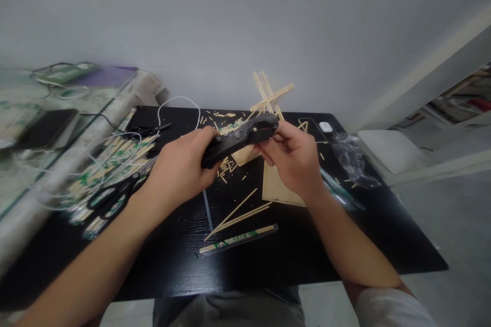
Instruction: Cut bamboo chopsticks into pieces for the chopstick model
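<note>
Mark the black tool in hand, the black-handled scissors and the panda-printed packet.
Black tool [238,136]: head view, middle of its body.
Black-handled scissors [131,181]: head view, where the handles meet.
Panda-printed packet [238,239]: head view, middle of its wrapper.

Grey wall [215,20], black table [299,250], pale floor [324,304]

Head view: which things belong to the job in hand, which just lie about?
Likely the job:
black tool in the left hand, right hand at its far end
loose sticks
wrapped sticks
stick structure

Probably just lying about:
white case
clear plastic bag
purple item
</note>
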{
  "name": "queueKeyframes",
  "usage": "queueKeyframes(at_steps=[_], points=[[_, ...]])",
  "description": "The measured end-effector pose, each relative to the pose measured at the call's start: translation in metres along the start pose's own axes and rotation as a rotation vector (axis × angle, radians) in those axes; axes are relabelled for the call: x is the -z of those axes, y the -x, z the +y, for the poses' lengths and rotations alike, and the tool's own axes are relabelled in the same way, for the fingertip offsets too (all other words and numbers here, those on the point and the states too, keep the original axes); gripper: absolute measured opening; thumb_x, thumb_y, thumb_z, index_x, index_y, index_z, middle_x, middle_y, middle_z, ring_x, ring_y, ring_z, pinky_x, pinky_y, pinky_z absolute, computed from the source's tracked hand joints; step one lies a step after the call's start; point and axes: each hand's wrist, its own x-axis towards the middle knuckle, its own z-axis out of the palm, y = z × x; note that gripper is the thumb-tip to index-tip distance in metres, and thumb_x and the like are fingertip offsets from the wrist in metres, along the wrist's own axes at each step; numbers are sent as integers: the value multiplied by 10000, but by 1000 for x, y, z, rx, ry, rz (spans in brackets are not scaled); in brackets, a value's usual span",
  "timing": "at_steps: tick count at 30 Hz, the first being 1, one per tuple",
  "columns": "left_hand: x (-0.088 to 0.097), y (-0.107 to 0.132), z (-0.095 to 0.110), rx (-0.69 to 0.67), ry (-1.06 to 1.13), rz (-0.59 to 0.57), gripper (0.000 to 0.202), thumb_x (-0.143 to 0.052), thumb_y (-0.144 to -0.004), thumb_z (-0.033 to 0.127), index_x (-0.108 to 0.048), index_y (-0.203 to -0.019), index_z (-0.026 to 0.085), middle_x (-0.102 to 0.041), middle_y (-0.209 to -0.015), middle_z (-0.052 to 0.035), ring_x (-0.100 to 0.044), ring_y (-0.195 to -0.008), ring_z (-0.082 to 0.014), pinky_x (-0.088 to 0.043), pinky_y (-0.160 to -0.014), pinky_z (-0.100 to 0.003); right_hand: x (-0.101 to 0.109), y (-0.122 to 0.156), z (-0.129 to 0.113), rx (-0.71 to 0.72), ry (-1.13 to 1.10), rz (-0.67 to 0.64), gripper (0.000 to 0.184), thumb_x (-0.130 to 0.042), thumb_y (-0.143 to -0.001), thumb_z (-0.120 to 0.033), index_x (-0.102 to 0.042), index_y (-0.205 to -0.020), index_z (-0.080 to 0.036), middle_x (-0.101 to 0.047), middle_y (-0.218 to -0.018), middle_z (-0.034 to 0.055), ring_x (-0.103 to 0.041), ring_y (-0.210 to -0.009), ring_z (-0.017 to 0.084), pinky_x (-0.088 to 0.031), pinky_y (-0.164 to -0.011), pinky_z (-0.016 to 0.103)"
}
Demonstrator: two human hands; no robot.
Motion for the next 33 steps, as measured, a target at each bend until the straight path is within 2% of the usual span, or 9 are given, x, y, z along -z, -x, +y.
queueKeyframes(at_steps=[9,17,25,29,33], points=[[-3,-1,1,-7,50,-21,224,-591,-899,331,-629,-1079,204,-724,-965,-74,-676,-840,-227,-483,-713,-318,2,-1,6,-9,5,-7,291,-774,-930,-481,-692,-888,-205,-694,-716,0,-432,-488,71,-311,-440,247],[-9,-1,1,1,50,-9,136,-610,-913,327,-607,-988,213,-703,-824,-31,-662,-727,-191,-460,-667,-287,2,-2,12,-46,-6,-11,341,-770,-916,-529,-667,-869,-207,-693,-720,4,-507,-552,91,-341,-474,250],[-11,-2,2,34,55,-36,141,-604,-865,271,-626,-995,222,-706,-779,-19,-656,-668,-197,-433,-640,-294,1,-1,13,-24,8,-4,324,-725,-960,-500,-664,-846,-203,-677,-705,-4,-496,-539,83,-348,-479,248],[-10,-3,0,39,44,-40,159,-599,-859,269,-631,-1009,227,-714,-795,-24,-654,-684,-204,-434,-648,-302,-2,-1,12,-45,-1,13,300,-751,-940,-481,-664,-849,-208,-673,-695,-7,-541,-573,98,-399,-502,248],[-9,-2,0,52,17,1,139,-620,-847,265,-609,-979,225,-716,-825,-32,-659,-727,-206,-431,-653,-300,-4,-1,9,-8,19,65,220,-795,-903,-399,-677,-891,-214,-715,-779,7,-647,-692,132,-517,-616,272]])
